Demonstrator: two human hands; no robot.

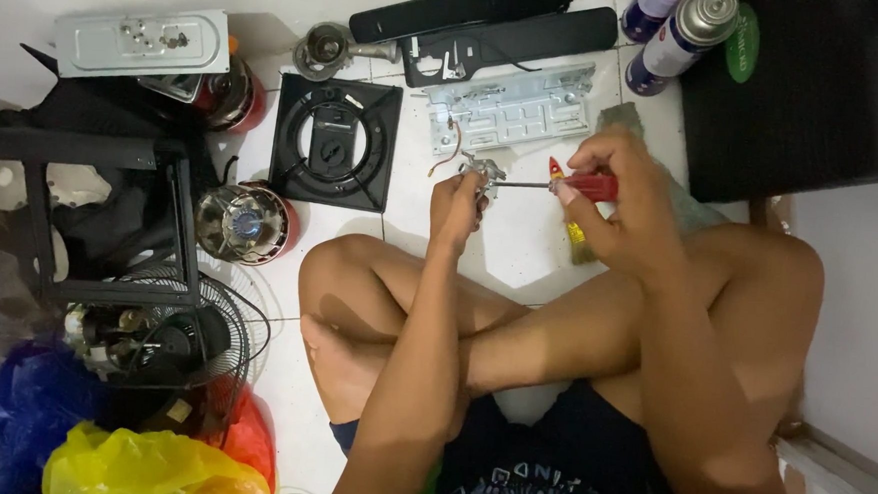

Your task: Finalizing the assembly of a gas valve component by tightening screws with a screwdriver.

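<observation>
- Left hand: closed on small metal part, above white floor.
- Right hand: gripping red screwdriver, tip against part.
- Grey metal plate: just beyond.

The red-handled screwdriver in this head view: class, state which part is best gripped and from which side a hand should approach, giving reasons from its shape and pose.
Grip the red-handled screwdriver by its thick red handle, coming from the person's right. It lies about level, its thin shaft pointing left into the small metal part pinched by the left hand. The handle end is the free, widest part; the right hand wraps it there.
</observation>
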